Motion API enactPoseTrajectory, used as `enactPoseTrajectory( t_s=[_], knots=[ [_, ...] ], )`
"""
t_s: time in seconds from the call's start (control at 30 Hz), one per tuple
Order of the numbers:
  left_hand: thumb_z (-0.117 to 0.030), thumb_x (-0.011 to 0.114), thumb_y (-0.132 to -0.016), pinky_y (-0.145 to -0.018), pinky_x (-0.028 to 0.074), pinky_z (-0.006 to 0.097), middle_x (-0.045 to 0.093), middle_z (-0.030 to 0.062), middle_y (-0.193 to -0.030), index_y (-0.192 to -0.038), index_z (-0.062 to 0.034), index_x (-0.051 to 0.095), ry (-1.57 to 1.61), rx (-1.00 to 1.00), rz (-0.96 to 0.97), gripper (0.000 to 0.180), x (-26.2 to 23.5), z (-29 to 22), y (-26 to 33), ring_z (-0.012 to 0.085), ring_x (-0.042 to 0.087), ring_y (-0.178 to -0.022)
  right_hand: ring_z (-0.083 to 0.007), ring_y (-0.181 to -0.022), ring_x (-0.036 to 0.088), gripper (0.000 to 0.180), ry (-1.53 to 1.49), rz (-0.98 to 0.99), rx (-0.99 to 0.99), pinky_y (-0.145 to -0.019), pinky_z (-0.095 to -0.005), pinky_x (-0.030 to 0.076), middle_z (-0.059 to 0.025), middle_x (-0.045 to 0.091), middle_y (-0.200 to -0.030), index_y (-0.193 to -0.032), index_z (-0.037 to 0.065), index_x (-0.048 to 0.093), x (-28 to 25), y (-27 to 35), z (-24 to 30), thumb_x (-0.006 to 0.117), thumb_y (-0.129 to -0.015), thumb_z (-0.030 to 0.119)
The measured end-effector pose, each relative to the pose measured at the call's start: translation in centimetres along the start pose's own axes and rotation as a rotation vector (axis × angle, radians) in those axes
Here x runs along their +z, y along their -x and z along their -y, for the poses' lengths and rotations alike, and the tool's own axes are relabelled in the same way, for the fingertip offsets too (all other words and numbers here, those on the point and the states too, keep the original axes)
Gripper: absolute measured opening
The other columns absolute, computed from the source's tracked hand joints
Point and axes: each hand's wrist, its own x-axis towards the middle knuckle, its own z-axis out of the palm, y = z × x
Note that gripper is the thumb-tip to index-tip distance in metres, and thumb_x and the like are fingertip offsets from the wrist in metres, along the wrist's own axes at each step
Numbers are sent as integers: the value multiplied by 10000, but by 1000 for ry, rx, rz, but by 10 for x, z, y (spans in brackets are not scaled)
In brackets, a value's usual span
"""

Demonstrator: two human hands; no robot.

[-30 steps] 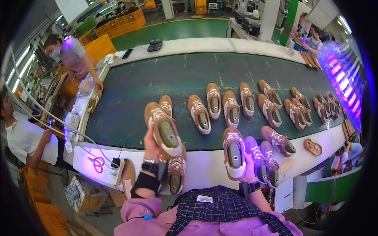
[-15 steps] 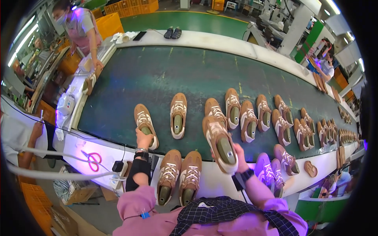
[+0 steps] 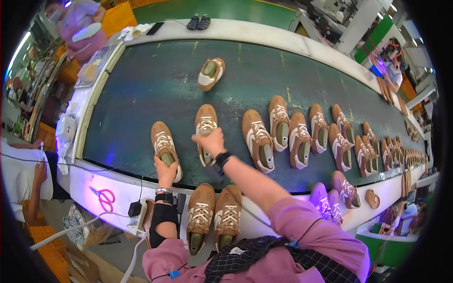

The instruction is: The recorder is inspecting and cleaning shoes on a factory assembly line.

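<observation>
My left hand [image 3: 166, 170] is closed on the heel end of a brown sneaker [image 3: 161, 138] with white laces, which rests on the dark green belt [image 3: 137, 94]. To its right, my right hand [image 3: 211, 143] reaches across and grips a second brown sneaker [image 3: 206, 115] over its opening, hiding part of it. Both sneakers point toes away from me, and a green insert shows in the left one. Farther up the belt, another sneaker [image 3: 211, 74] lies with its heel toward me. Two more, a left sneaker [image 3: 201, 212] and a right sneaker [image 3: 228, 212], stand upright close to my body.
Rows of sneakers [image 3: 258, 137] extend rightward along the belt. Red-handled scissors [image 3: 106, 200], a black plug [image 3: 135, 209] and cables lie on the white ledge at left. Purple-lit sneakers [image 3: 320, 200] stand on the right ledge. A co-worker [image 3: 80, 33] stands at the far left.
My right hand no longer holds the raised sneaker and has moved left onto the second one. A sneaker now lies farther up the belt. My left hand stays on its sneaker.
</observation>
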Motion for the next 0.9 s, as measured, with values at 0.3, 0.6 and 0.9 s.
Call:
enactPoseTrajectory(
  t_s=[0.3,0.6,0.9],
  knots=[
    [-280,711,-766,-1075,238,459,281,313,-1379,-1361,85,248,-123,199,-104,838,4,-72,53,411,322,-1268,-226,-893,632,560,-774,427,114,-768,-331,515,-197,596,-1040,-1079,-93,464,-77,6,-59,747,-675,172],
    [-392,621,-815,-938,460,436,512,168,-1274,-1338,-22,390,1310,-362,1028,681,11,-143,220,303,536,-1122,-106,-853,545,537,-606,596,-226,-724,-252,456,-88,591,-923,-1087,-5,431,-257,194,-62,732,-787,322],
    [-471,712,-630,-875,493,502,549,199,-1147,-1374,-58,318,1334,-501,1502,938,34,-148,296,321,583,-1005,-216,-762,608,274,92,-375,-161,-680,-321,465,-129,622,-812,-974,3,560,-423,296,-215,614,-848,240]
  ],
)
